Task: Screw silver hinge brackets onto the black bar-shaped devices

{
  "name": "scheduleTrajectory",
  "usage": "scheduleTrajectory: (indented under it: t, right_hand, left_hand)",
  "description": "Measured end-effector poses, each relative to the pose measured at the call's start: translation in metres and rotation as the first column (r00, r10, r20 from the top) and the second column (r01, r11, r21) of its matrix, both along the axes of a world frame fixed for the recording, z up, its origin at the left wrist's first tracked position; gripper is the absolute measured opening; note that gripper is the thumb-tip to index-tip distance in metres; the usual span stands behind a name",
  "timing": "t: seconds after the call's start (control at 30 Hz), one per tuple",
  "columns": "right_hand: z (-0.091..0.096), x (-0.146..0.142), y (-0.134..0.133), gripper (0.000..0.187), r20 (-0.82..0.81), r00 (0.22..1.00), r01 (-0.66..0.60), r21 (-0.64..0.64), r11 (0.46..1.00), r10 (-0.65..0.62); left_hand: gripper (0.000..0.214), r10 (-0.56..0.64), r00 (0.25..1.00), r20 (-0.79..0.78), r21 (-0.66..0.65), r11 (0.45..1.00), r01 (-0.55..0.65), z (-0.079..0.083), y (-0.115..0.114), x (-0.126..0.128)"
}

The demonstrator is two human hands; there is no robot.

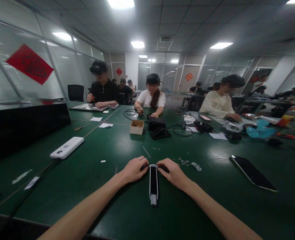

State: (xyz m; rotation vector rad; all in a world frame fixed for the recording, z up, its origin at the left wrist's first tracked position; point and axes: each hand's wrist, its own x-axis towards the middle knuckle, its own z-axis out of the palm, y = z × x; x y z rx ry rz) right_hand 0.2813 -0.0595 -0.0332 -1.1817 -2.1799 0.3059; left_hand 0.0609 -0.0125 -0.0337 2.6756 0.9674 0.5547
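In the head view, a slim device (153, 182) with a black face and pale frame lies on the green tabletop (187, 216). The left hand (136, 169) and right hand (172, 170) are apart, fingertips at either side of its far end; whether they grip it, I cannot tell. Right of the device are small rings (184, 163), a metal piece (196, 166), then a phone (252, 173); left of it, a white power bank (67, 148); beyond it, a small box (136, 129).
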Motion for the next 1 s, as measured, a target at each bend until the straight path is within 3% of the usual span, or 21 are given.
scheduleTrajectory:
  t: [0.73, 1.0]
  right_hand:
    - [0.0020, -0.0020, -0.0031, 0.015, -0.018, 1.000, 0.019, -0.023, 1.000, -0.019]
    - [-0.0056, 0.0001, 0.0003, 0.015, -0.025, 0.999, 0.023, -0.004, 1.000, -0.023]
  left_hand:
    - [0.008, -0.001, 1.000, -0.009, 0.007, 1.000, 0.001, 0.0053, -0.0017, 0.0000]
    - [0.009, 0.006, 1.000, -0.003, 0.016, 1.000, -0.006, 0.0022, -0.0002, 0.0006]
